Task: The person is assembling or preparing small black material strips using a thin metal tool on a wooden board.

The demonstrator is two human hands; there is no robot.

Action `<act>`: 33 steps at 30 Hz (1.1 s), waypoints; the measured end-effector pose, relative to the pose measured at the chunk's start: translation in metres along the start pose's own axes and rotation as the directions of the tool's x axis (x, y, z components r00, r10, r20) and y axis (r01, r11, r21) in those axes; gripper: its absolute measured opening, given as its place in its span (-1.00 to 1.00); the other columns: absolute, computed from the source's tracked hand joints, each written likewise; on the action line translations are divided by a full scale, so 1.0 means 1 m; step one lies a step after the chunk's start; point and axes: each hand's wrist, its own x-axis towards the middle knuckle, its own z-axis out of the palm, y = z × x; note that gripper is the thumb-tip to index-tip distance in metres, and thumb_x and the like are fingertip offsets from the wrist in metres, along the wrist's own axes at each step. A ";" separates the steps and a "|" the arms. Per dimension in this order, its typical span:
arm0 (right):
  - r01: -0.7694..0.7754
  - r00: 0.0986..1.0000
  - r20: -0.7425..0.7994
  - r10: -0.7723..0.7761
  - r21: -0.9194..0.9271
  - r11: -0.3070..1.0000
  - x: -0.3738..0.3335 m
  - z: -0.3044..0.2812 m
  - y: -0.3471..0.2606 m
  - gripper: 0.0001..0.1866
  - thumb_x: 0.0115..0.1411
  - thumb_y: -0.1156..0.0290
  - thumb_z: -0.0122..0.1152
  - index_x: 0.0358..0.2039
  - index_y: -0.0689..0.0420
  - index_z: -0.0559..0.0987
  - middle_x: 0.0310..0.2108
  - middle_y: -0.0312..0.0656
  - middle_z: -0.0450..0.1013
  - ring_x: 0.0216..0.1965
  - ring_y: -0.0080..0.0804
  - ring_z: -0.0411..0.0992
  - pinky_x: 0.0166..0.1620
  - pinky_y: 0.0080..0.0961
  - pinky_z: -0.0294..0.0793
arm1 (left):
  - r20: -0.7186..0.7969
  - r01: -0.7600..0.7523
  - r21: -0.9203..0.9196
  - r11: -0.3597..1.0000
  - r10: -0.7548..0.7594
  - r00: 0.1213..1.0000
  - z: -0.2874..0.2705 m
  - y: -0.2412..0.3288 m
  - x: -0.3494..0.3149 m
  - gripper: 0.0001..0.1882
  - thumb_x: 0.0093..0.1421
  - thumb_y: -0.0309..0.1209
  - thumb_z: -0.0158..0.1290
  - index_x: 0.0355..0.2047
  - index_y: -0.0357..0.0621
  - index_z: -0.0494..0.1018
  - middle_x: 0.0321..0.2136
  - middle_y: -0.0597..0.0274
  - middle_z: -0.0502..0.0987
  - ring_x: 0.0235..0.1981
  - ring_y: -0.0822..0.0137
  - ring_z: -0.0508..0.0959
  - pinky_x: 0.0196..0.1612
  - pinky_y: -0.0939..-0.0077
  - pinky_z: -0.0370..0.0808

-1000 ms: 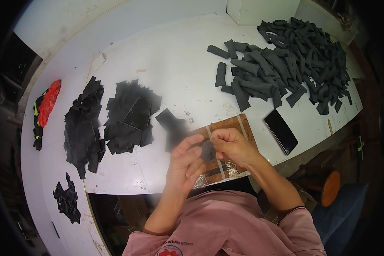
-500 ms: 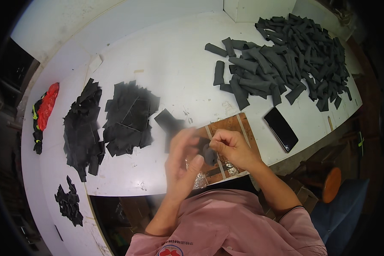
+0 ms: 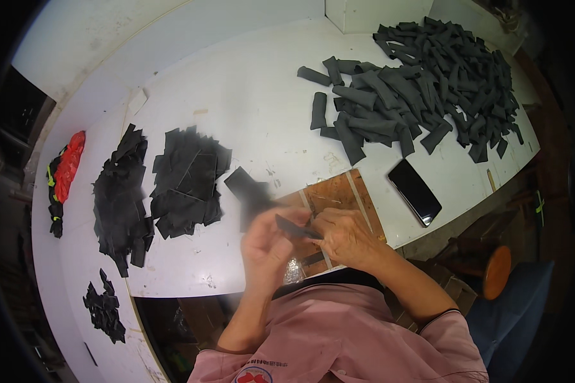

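A small dark grey piece of fabric (image 3: 292, 227) is held between my two hands above a brown board. My right hand (image 3: 348, 235) pinches its right end with bent fingers. My left hand (image 3: 264, 246), a little blurred, curls around its left end; the fingertips are partly hidden behind the fabric. Just beyond the left hand lie loose dark flat pieces (image 3: 246, 185) on the white table. The wooden board (image 3: 334, 196), with pale strips across it, lies under the hands.
A large heap of dark grey fabric tubes (image 3: 390, 96) covers the far right. Two piles of flat black pieces (image 3: 188, 182) (image 3: 118, 204) lie left, with a smaller scrap pile (image 3: 104, 309) nearer. A phone (image 3: 415, 191) rests right of the board. A red bundle (image 3: 69, 169) lies far left.
My left hand has closed in from a more open pose onto the fabric. The piece has turned from hanging down to lying slantwise between the hands. The right hand has turned, knuckles up.
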 end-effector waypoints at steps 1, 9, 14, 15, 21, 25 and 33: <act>0.003 1.000 0.001 -0.003 0.006 1.000 0.002 -0.001 -0.003 -0.75 -0.25 0.40 0.25 -0.51 0.19 0.44 -0.61 -0.20 0.32 -0.50 -0.27 0.33 -0.47 -0.43 0.31 | 0.038 0.065 -0.043 0.997 -0.064 0.997 0.000 0.003 0.001 -0.76 0.02 -0.48 0.03 -0.28 -0.31 0.35 -0.34 -0.04 0.44 -0.28 0.27 0.42 -0.13 0.40 0.30; -0.063 0.996 -0.051 0.073 0.176 0.982 -0.004 0.012 0.004 -0.87 -0.16 0.42 0.11 -0.61 0.20 0.41 -0.62 -0.08 0.34 -0.50 -0.12 0.37 -0.50 -0.27 0.34 | 0.227 -0.044 0.647 0.761 -0.137 0.964 0.013 0.023 0.015 -0.88 -0.14 -0.65 0.09 -0.50 -0.37 0.44 -0.41 0.09 0.45 -0.39 0.42 0.42 -0.31 0.63 0.33; 0.004 1.000 -0.029 -0.001 0.107 0.994 0.011 -0.011 -0.010 -0.81 -0.15 0.37 0.15 -0.61 0.23 0.41 -0.62 -0.11 0.35 -0.49 -0.15 0.37 -0.46 -0.30 0.33 | 0.215 -0.086 0.201 0.976 0.042 0.976 0.011 0.024 0.004 -0.86 0.07 -0.54 -0.04 -0.32 -0.29 0.38 -0.39 0.01 0.46 -0.35 0.27 0.44 -0.21 0.43 0.35; 0.003 1.000 -0.027 0.000 0.106 0.994 0.015 -0.019 -0.015 -0.81 -0.15 0.37 0.15 -0.61 0.23 0.41 -0.62 -0.11 0.35 -0.49 -0.15 0.37 -0.46 -0.30 0.33 | 0.213 -0.085 0.199 0.976 0.042 0.976 0.011 0.024 0.003 -0.86 0.07 -0.54 -0.04 -0.32 -0.29 0.38 -0.39 0.01 0.46 -0.35 0.27 0.44 -0.21 0.43 0.35; 0.088 0.996 -0.005 -0.088 -0.046 0.995 0.021 -0.026 -0.022 -0.70 -0.11 0.21 0.17 -0.63 0.22 0.42 -0.64 -0.14 0.36 -0.51 -0.23 0.37 -0.50 -0.38 0.33 | -0.090 -0.109 -0.123 0.986 0.098 0.991 -0.002 0.023 0.007 -0.82 0.13 -0.36 -0.08 -0.44 -0.24 0.35 -0.47 0.10 0.43 -0.34 0.24 0.39 -0.13 0.33 0.29; 0.027 1.000 -0.002 -0.027 -0.042 0.999 0.018 -0.007 -0.015 -0.69 -0.12 0.21 0.19 -0.69 0.19 0.38 -0.68 -0.17 0.33 -0.58 -0.24 0.35 -0.55 -0.39 0.32 | -0.073 -0.080 -0.064 0.995 0.075 0.995 0.000 0.018 0.004 -0.83 0.13 -0.36 -0.07 -0.46 -0.24 0.33 -0.48 0.11 0.42 -0.36 0.26 0.38 -0.13 0.34 0.27; 0.040 0.999 0.006 -0.040 0.006 0.999 0.020 -0.012 -0.015 -0.75 -0.10 0.30 0.20 -0.69 0.19 0.41 -0.70 -0.14 0.33 -0.61 -0.19 0.35 -0.57 -0.38 0.31 | -0.152 -0.206 0.427 0.880 0.295 0.944 -0.016 0.005 0.006 -0.84 0.14 -0.43 -0.09 -0.49 -0.29 0.36 -0.44 0.06 0.46 -0.40 0.34 0.42 -0.22 0.47 0.32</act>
